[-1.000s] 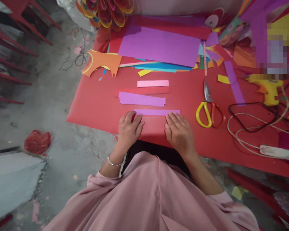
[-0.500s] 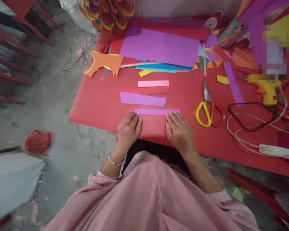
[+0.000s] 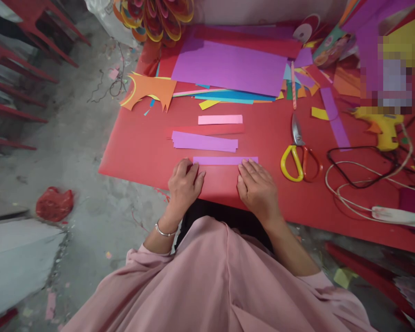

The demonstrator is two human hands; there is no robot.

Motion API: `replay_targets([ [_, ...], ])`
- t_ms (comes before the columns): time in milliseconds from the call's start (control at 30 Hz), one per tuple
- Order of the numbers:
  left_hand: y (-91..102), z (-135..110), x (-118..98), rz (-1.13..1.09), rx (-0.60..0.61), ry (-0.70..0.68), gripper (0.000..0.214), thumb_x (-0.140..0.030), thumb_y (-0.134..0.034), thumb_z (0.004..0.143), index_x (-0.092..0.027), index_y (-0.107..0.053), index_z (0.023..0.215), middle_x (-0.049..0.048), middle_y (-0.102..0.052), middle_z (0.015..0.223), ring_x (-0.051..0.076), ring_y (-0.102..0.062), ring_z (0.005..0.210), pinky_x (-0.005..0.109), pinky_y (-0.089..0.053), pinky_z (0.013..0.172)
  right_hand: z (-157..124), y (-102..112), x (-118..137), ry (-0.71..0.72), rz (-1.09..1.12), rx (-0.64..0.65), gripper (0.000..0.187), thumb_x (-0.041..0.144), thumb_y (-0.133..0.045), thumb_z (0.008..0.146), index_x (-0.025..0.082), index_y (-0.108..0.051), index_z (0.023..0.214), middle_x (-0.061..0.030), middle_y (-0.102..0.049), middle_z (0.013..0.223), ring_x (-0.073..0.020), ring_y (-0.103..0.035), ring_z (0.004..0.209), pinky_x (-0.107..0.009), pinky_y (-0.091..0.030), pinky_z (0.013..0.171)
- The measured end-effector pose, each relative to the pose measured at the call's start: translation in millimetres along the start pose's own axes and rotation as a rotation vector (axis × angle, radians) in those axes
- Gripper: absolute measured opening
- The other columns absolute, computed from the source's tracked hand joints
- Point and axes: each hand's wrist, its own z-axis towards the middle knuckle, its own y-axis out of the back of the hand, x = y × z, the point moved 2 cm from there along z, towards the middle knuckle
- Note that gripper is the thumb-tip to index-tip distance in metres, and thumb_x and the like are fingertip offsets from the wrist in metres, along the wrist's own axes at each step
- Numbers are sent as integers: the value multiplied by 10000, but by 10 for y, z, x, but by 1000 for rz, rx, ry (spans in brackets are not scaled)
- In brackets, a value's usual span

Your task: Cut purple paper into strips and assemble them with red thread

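Lying just beside the unclenched left grip point(image 3: 184, 181), purple strip point(image 3: 216, 161) touches unclenched right grip point(image 3: 258, 188).

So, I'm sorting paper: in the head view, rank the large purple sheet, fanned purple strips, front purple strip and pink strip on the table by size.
Large purple sheet
Fanned purple strips
Front purple strip, ahead on length
Pink strip

Paper-craft workspace, scissors point(image 3: 297, 134), glue gun point(image 3: 387, 133), coloured sheets point(image 3: 231, 67), concrete floor point(image 3: 100, 230)
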Motion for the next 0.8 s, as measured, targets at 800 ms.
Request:
replay_targets([
  [800,-12,0,18,-17,13,50,329,-412,-638,1001,-190,-801,1181,160,-718,1194,275,-692,1096,383,-545,931,11,-13,6,-18,-57,-32,374,219,-509,1050,109,-747,1317,-125,-731,1393,-266,-675,1341,-434,-476,1197],
])
